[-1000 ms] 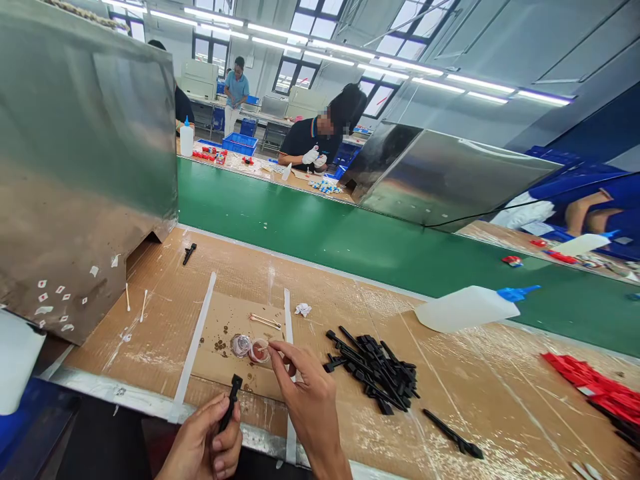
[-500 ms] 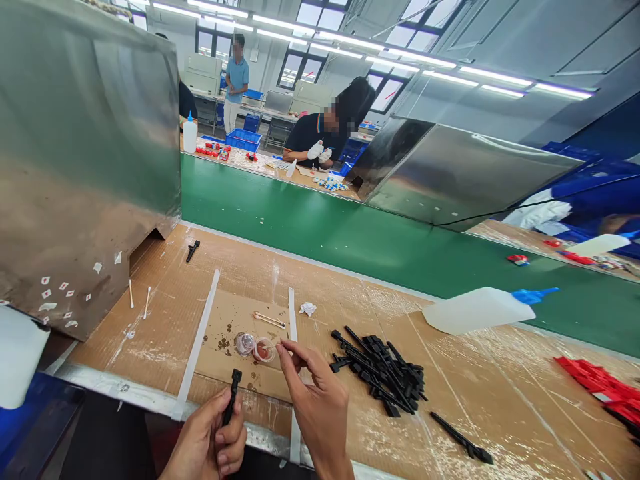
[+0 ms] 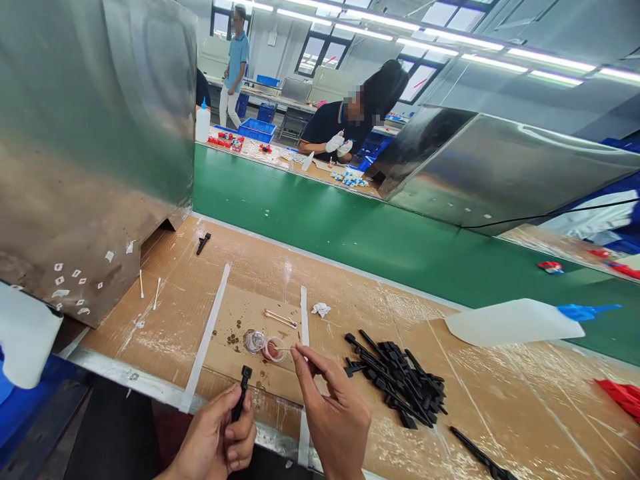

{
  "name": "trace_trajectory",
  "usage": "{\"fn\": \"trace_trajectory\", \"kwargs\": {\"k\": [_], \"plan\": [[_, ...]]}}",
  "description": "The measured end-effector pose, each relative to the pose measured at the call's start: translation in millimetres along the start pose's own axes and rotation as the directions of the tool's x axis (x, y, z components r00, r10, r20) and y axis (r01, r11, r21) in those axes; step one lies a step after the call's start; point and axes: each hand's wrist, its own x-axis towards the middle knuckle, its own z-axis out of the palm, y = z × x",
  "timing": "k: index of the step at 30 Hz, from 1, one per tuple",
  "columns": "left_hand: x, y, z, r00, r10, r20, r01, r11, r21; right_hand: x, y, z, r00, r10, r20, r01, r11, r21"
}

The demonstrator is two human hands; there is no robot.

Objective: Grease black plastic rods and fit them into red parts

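Note:
My left hand (image 3: 215, 440) grips a thin black plastic part (image 3: 243, 393) upright near the table's front edge. My right hand (image 3: 333, 420) pinches a cotton swab (image 3: 286, 349) between thumb and forefinger, its tip over a small clear cap with reddish paste (image 3: 273, 349). A second clear cap (image 3: 255, 341) lies just left of it. A pile of several black plastic parts (image 3: 400, 380) sits to the right of my right hand. Two more swabs (image 3: 280, 318) lie behind the caps.
A white squeeze bottle with a blue nozzle (image 3: 520, 321) lies at the right by the green conveyor belt (image 3: 350, 227). A steel housing (image 3: 90, 153) stands at the left. Red parts (image 3: 623, 395) lie far right. A person in white gloves (image 3: 340, 130) works across the belt.
The view has shifted down and left, so everything sits further right in frame. My right hand stays at the paste cap with the swab; my left hand still holds the black part.

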Motion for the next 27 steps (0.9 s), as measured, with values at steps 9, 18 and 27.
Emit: {"fn": "trace_trajectory", "kwargs": {"k": [9,18,27], "plan": [[4.0,-6.3,-8.4,1.0,0.015,0.004,-0.015,1.0,-0.017,-5.1,-0.7,-3.7,1.0,-0.027,-0.013,0.027,0.999,-0.021],[4.2,-5.9,-8.3,1.0,0.012,-0.025,-0.012,1.0,0.0,-2.4,1.8,-12.5,0.995,-0.036,-0.096,0.034,0.999,-0.025],[2.6,-6.2,-4.8,0.998,0.01,-0.058,-0.009,1.0,0.009,-23.1,-11.9,-3.1,0.996,-0.049,-0.076,0.058,0.99,0.13]]}}
